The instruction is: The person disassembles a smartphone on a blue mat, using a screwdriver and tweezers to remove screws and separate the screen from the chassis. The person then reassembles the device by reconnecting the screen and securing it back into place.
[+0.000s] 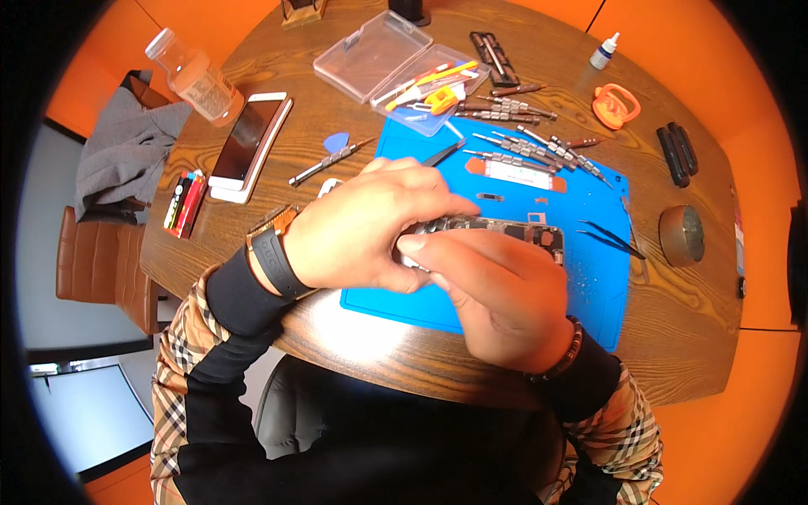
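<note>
An opened smartphone [549,241], its inner parts bare, lies above the blue work mat [480,316], mostly hidden by my hands. My left hand [362,227] is wrapped round its left end. Across its near side, my right hand [509,290] has thumb and fingers pressed together close to my left thumb; whatever is between these fingertips is hidden. Just beyond the phone, small loose parts [491,198] and a tiny metal frame [536,219] rest on the mat. Black tweezers [613,239] lie to the right, and another dark pointed tool [443,153] shows past my left fingers.
Several screwdrivers [526,150] lie by an orange-ended battery [515,174] on the mat. Behind stands an open clear case [370,59] with tools. An orange suction cup [616,107] and round tin [681,236] sit right; a white phone [250,145] and bottle [198,82] stand left.
</note>
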The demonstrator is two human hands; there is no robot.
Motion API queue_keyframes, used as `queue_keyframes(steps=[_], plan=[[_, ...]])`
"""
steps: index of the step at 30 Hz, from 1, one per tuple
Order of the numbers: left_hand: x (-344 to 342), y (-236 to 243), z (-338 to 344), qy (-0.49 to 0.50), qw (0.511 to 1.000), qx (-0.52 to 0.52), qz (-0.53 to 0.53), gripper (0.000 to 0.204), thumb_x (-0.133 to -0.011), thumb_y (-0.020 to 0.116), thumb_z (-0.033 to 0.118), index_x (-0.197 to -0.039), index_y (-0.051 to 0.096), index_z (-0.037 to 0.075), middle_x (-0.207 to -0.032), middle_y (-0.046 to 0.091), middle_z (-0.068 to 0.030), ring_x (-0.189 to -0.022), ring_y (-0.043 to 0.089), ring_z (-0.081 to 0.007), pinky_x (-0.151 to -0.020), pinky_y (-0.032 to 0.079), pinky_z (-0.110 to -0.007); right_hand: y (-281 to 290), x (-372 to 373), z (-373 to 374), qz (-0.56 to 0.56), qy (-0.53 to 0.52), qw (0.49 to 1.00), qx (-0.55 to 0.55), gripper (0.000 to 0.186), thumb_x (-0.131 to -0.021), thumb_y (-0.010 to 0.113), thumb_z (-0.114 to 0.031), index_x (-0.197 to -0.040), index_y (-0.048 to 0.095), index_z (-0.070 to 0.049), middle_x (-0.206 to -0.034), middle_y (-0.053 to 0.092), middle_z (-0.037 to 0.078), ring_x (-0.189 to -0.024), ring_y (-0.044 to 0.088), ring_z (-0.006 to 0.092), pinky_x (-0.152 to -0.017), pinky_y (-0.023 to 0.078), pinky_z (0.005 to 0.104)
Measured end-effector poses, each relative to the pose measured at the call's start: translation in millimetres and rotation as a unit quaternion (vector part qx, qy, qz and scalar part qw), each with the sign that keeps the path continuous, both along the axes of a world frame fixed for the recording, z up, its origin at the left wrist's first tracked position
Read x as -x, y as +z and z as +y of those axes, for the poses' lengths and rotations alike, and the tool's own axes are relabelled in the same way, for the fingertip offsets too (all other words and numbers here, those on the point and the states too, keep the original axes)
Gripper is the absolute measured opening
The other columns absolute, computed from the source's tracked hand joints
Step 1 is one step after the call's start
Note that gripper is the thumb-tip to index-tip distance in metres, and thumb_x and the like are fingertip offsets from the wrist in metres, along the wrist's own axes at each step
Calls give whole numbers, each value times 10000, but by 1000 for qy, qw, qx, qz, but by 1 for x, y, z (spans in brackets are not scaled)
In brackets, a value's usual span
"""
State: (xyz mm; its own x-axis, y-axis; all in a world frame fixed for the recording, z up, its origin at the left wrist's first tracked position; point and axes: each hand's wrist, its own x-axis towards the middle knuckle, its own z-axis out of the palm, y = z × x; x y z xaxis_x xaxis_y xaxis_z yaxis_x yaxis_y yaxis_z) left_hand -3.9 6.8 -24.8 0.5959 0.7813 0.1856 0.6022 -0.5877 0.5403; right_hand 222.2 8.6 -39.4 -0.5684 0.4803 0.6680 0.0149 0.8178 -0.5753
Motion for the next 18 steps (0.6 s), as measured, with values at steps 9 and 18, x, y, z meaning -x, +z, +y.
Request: queue_keyframes(steps=[9, 18], plan=[[2, -5, -3, 4, 1000, 25, -8, 599, -741, 904, 270, -1296, 770, 87, -1177, 672, -109, -1165, 614, -355, -1078, 465, -442, -7, -4, 0, 2, -33, 999, 23, 457, -790, 886, 69, -1217, 795, -65, -1071, 760, 119, -910, 750, 253, -769, 604, 337], [-2, 0, -2, 0, 1000, 6, -3, 453, -743, 889, 234, -1159, 779, 93, -1163, 694, -83, -1144, 626, -340, -1056, 474, -441, -2, -4, 5, 2, 2, 1000, 13, 465, -802, 851, 65, -1239, 795, -82, -1092, 786, 121, -927, 773, 278, -781, 614, 355]])
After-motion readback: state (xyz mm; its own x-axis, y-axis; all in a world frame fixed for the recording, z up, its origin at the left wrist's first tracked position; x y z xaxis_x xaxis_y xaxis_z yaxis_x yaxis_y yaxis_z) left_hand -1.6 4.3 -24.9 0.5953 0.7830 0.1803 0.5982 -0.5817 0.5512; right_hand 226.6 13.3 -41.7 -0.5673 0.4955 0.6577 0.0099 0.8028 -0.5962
